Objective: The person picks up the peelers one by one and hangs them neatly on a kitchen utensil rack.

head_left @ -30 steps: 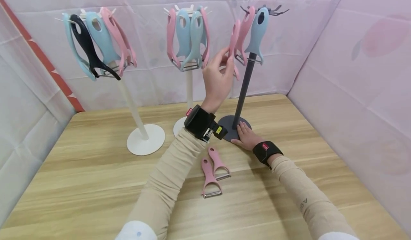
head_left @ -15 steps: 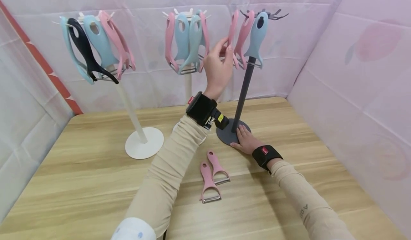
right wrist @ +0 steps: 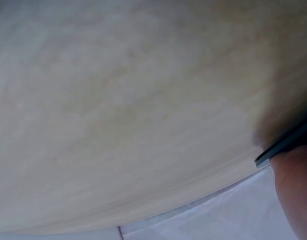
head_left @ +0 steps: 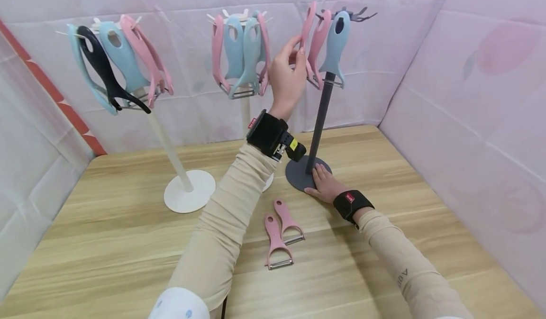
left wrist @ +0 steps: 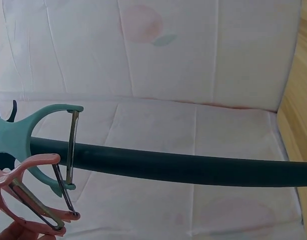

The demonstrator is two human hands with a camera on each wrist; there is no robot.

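My left hand [head_left: 287,75] pinches a pink peeler [head_left: 306,27] upright, its handle top just left of the dark stand's hooks and a little above them. On that stand hang another pink peeler [head_left: 319,39] and a light blue peeler [head_left: 335,44]. In the left wrist view, the blue peeler [left wrist: 16,132] crosses the dark pole [left wrist: 193,167], with two pink-framed blades below it beside my fingertips. My right hand [head_left: 327,186] lies with fingers extended on the dark stand's round base [head_left: 295,173]. The right wrist view catches the base's edge [right wrist: 281,147] and part of that hand.
Two pink peelers, one nearer [head_left: 275,238] and one behind [head_left: 287,217], lie on the wooden table [head_left: 106,252]. A white stand [head_left: 181,200] at left holds blue, pink and black peelers. Another white stand [head_left: 246,113] in the middle carries blue and pink ones. Patterned cloth [head_left: 183,115] hangs behind.
My left hand has raised the pink peeler, bringing its handle top from below the hook level to slightly above it. The right hand stays on the dark base.
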